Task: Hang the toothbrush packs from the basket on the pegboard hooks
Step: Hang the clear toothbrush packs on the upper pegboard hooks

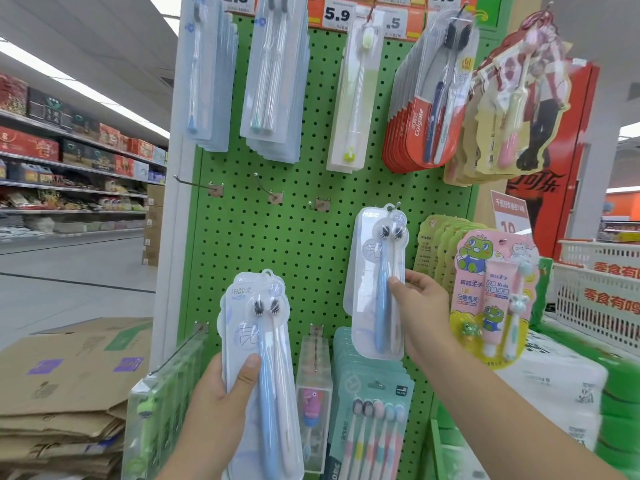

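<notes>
Green pegboard (277,244) fills the middle of the view, upright, store aisle shelves (69,161) far left; flattened cardboard boxes (62,386) stacked low left beside the board; white plastic baskets (602,299) at right edge, contents not readable; top row of the board hung with clear toothbrush packs, a red Colgate stack (426,126) and a pink-yellow character pack (512,109) at upper right; orange price tags (337,13) along the top; middle row has three bare hooks (197,183) on the left side; frog kids toothpaste set (491,296) hangs at right, a green-grey multi-brush pack (374,424) low centre. Left hand (221,393) grips a small stack of blue-white toothbrush packs (259,341), thumb across the front, fingers behind, stack upright and just in front of the lower board, not on any hook. Right hand (419,306) pinches the lower-middle edge of a single toothbrush pack (377,271), thumb on front; that pack is raised against the board with its top hang-hole at a hook tip (398,205) in the middle row; cannot tell whether the hole is threaded on the hook; another matching pack sits just behind it.
</notes>
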